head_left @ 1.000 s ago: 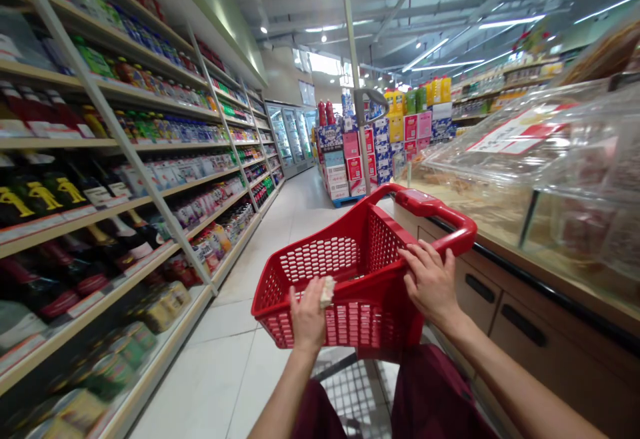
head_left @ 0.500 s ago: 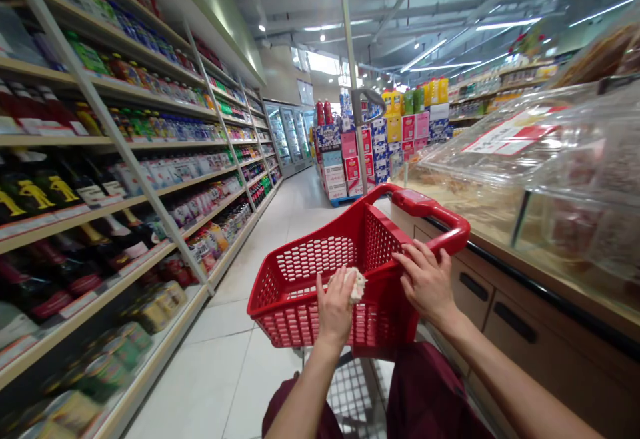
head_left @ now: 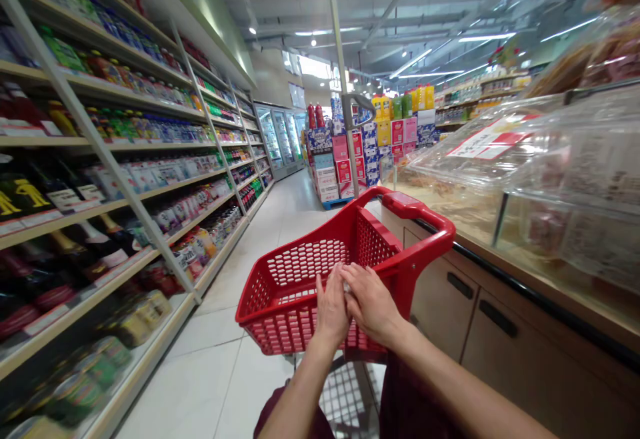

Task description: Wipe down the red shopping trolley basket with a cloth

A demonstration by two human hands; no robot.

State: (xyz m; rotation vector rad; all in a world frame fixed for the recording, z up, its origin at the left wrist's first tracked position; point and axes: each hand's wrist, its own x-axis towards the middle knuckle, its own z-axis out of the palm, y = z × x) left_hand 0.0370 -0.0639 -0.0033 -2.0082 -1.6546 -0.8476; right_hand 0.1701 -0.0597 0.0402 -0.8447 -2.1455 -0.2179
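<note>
Over the near side of a red plastic shopping cart (head_left: 280,316), my two hands meet. My left hand (head_left: 332,309) is closed on a crumpled cream cloth, of which only a pale sliver (head_left: 347,287) shows between the hands. The bent fingers of my right hand (head_left: 370,299) press against the left fingertips and close on the same cloth; most of it is hidden. No items show in the visible part of the cart's basket. Its red handle (head_left: 440,226) is to the right of my hands, with neither hand on it.
Shelves of bottles and cans (head_left: 165,186) run along the left. On the right, a counter (head_left: 450,319) with clear plastic covers (head_left: 480,139) stands close to the cart. Stacked boxes (head_left: 345,166) surround a pole ahead. Tiled floor (head_left: 210,339) lies between shelves and cart.
My right hand has left the cart's rim near the handle and moved left onto my left hand. The cream cloth, plainly visible before, is now mostly covered.
</note>
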